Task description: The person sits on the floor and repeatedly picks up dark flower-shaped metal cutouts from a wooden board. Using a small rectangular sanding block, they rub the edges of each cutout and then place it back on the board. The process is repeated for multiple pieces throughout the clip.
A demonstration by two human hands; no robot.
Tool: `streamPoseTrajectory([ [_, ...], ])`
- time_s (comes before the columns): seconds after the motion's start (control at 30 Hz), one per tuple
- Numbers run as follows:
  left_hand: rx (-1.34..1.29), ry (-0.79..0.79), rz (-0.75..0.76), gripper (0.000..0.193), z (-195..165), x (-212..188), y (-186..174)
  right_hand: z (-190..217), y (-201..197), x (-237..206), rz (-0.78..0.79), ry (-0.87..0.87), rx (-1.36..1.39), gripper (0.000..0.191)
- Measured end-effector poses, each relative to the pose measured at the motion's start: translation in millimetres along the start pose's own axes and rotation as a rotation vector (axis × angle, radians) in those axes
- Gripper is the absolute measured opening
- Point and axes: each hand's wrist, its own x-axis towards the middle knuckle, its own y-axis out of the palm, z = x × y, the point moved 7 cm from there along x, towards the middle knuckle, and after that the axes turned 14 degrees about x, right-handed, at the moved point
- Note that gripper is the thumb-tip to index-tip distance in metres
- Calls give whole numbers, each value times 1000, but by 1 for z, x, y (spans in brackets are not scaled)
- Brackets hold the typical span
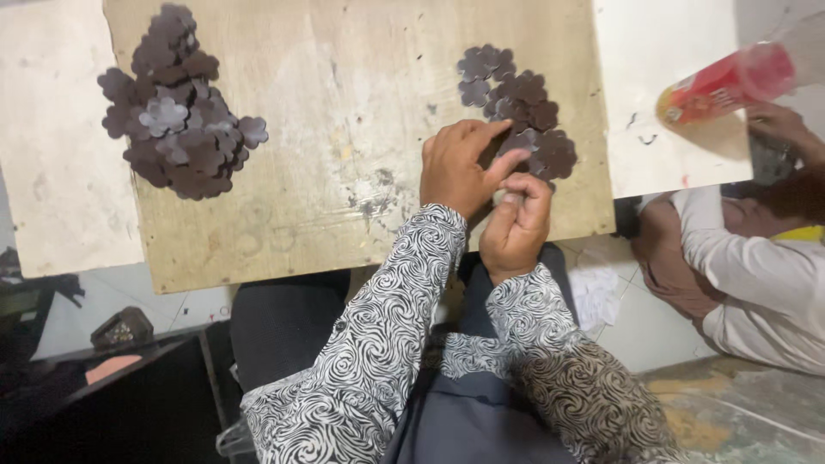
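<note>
Flower-shaped brown cutouts lie in a small pile on the far right part of the wooden board, just beyond both hands. The left hand presses its fingers onto the pile's near edge, index stretched right. The right hand, just nearer, has its grip pinched closed on one cutout beside the left thumb. A larger pile sits well apart at far left.

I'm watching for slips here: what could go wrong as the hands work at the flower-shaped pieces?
The left hand and right hand work at the edge of the right pile of dark flower cutouts, so a nudge might scatter it. The wooden board overhangs the lap; pressing near its edge might tip it.
</note>
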Motion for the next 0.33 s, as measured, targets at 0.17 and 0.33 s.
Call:
streamPoseTrajectory([
  [0.17,63,82,-11,14,-8,-1,-10,14,4,9,-20,50,56,23],
  [0.33,-37,7,67,25,-8,-5,-16,27,2,21,-55,123,158,29],
])
